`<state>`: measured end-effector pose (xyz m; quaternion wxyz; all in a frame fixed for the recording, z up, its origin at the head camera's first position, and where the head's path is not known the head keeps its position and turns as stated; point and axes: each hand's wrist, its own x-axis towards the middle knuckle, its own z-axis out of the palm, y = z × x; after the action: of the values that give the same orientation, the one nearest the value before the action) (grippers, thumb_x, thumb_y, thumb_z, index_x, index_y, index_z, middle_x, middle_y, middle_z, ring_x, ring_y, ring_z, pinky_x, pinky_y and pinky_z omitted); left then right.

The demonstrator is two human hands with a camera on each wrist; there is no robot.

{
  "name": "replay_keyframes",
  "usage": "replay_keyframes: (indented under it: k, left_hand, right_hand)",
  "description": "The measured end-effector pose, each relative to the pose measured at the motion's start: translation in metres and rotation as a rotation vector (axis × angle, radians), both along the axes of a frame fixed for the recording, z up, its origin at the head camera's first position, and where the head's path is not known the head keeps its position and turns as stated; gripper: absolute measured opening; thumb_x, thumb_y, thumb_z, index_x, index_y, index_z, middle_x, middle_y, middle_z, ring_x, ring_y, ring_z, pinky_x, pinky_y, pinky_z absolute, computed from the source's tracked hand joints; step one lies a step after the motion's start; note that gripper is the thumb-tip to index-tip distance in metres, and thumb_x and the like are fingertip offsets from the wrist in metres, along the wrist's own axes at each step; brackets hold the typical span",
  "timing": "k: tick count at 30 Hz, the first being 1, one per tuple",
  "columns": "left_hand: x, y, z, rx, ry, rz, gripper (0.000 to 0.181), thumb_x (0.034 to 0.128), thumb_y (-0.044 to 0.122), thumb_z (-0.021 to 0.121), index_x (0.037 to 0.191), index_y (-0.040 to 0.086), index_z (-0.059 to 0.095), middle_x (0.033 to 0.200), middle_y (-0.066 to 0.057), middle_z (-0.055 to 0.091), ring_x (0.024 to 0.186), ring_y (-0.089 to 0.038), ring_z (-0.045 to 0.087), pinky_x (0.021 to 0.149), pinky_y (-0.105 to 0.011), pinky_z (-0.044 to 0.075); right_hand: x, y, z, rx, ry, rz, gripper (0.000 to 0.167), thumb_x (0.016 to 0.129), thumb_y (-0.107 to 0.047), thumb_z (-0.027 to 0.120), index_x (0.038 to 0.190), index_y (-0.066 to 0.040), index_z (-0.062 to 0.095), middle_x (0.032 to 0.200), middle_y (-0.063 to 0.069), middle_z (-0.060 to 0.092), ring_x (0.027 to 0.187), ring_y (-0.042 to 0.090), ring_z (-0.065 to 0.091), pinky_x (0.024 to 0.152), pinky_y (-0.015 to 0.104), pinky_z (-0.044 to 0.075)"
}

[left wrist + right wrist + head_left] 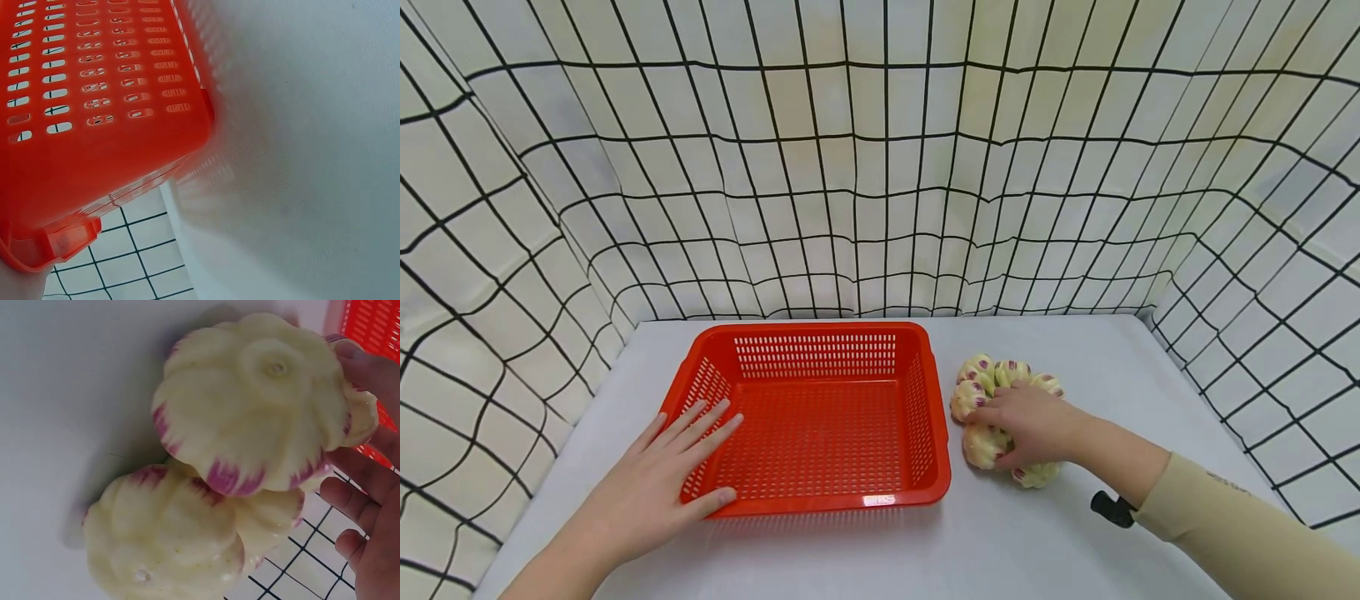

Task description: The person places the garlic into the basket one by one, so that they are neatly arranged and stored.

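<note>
A red plastic basket (820, 504) with slotted walls stands on the white table. My left hand (658, 483) lies over its left rim and near left corner, fingers straight and spread. In the left wrist view, the basket's slotted wall (125, 150) fills the upper left. Right of the basket, several cream garlic bulbs (976, 368) with purple tips sit in a cluster. My right hand (1033, 421) reaches over them, with thumb and curled fingers around a garlic bulb (981, 447). The right wrist view shows a large garlic bulb (250, 406) close up, beside my fingers; part of the grip is hidden.
Black netting (887, 167) over white cloth surrounds the table (820, 558) at the back and both sides. A small black object (1111, 508) shows at the right sleeve's cuff.
</note>
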<state>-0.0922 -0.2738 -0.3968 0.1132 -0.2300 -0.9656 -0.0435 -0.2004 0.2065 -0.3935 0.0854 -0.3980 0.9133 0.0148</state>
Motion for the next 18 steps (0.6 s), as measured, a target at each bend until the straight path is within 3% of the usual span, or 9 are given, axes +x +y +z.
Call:
replay_keyframes:
  k: [12,18]
  left_hand:
    - [0.001,0.001,0.001,0.007,-0.004,0.004,0.082,0.0851,0.063,0.065,0.153,0.022,0.041,0.157,-0.006,0.037,0.143,-0.036,0.032,0.121,-0.039,-0.009]
    - [0.0,0.001,0.0,0.003,-0.002,0.003,0.083,0.0853,0.063,0.065,0.154,0.024,0.04,0.157,-0.006,0.038,0.143,-0.035,0.032,0.121,-0.038,-0.009]
  right_hand:
    - [-0.002,0.008,0.024,-0.129,0.035,-0.025,0.058,0.074,-0.044,0.084,0.125,-0.022,0.066,0.107,-0.01,0.066,0.096,0.012,0.056,0.087,0.04,0.048]
    - [-0.005,0.008,0.04,-0.198,0.003,-0.076,0.061,0.076,-0.041,0.084,0.131,-0.026,0.063,0.113,-0.007,0.065,0.104,0.016,0.058,0.089,0.039,0.051]
